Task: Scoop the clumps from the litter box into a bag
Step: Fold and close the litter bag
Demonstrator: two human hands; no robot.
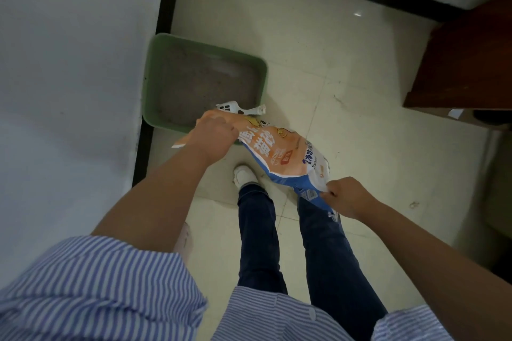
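A person stands on a pale tiled floor (346, 69) and holds an orange, white and blue printed bag (285, 156) between both hands, above the floor and just in front of the litter box (205, 81). The left hand (214, 134) has a closed grip, fingers curled round the upper end of the bag; the right hand (347, 196) pinches the lower blue end in a tight grip.

The green litter box sits on the floor in the corner, its left side close against the white wall (77, 50) with the black skirting (163, 16), its near edge partly covered by the bag and the left hand. Grey litter fills it; whether any clumps lie in it is too hard to make out. A white scoop (241, 110) shows at the near rim, mostly hidden behind the bag, so how it rests cannot be told.

To the right of the box the floor lies open up to a brown wooden piece of furniture (468, 63), cut off by the frame edge. One white shoe (243, 174) shows below the bag; the other foot is hidden behind it.
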